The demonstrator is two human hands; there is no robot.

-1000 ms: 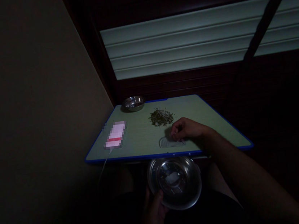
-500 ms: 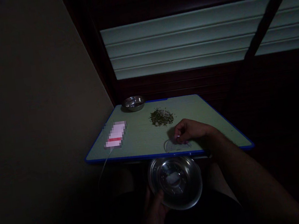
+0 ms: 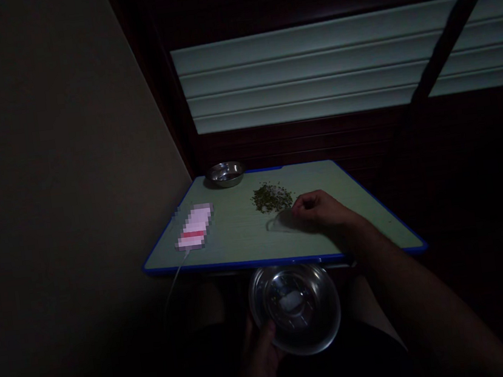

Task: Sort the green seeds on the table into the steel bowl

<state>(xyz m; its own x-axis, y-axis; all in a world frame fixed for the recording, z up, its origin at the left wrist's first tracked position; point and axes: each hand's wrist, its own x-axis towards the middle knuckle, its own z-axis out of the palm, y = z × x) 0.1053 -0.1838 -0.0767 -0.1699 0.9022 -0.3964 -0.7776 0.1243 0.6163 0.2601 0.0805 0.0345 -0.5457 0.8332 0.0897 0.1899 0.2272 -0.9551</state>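
Observation:
A shiny metal bowl [image 3: 327,320] sits tilted below the table's near edge, with my left hand [image 3: 263,355] closed on its left rim. Inside it lies a whitish thing [image 3: 291,301], too dim to name. My right hand [image 3: 315,208] is over the table, fingers pinched together. From beneath its fingers a pale, see-through rounded piece [image 3: 278,223] stretches left; its kind is unclear, and the hand hides part of it. Just beyond my right hand is a loose pile of small greenish-brown bits [image 3: 271,197] with some white among them.
The low table [image 3: 231,246] has a pale top and a blue edge. A smaller metal bowl [image 3: 226,175] stands at its back left corner. A phone-like, blurred-out rectangle [image 3: 196,226] with a white cable [image 3: 176,283] lies at the left. Walls rise behind and left.
My right hand has moved slightly up and away from the near edge, and the pale piece has shifted toward the pile with it. My left hand and the bowl are almost still.

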